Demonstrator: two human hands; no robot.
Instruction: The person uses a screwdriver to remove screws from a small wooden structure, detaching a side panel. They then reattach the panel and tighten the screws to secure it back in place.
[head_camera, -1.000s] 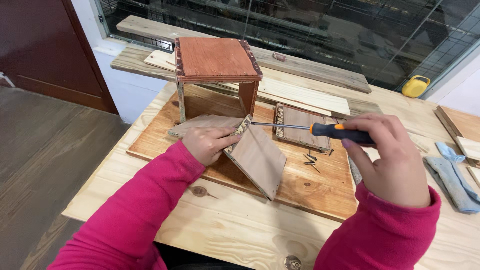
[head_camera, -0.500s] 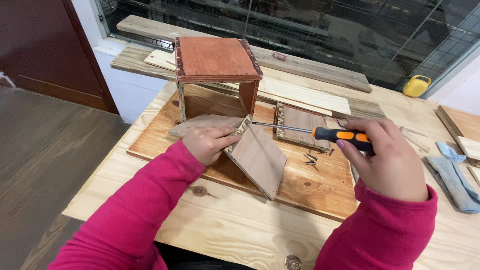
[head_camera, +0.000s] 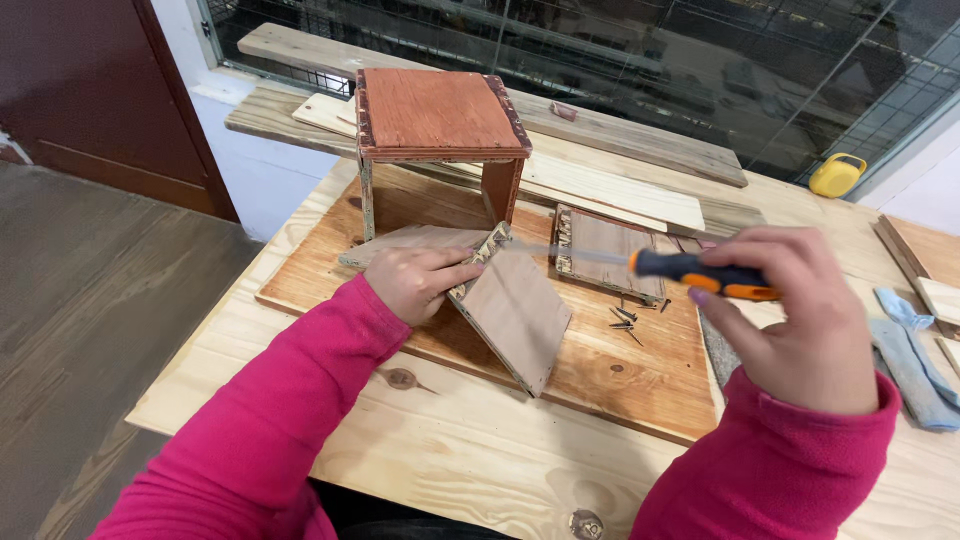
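Note:
My left hand (head_camera: 418, 280) presses down on two joined thin plywood panels (head_camera: 510, 310) that lie on a brown board (head_camera: 620, 375). My right hand (head_camera: 800, 320) grips an orange and black screwdriver (head_camera: 700, 272), its shaft pointing left with the tip at the panels' joint near my left fingers. A small wooden box frame with a red-brown top (head_camera: 438, 112) stands just behind the panels.
A small plywood piece (head_camera: 608, 252) and loose screws (head_camera: 625, 320) lie on the board to the right. Long planks (head_camera: 600, 185) rest at the back of the pine table (head_camera: 450, 460). A yellow object (head_camera: 836, 175) sits far right; blue cloth (head_camera: 915, 350) lies by the right edge.
My right hand with the screwdriver has shifted slightly and turned; my left hand stays on the panels.

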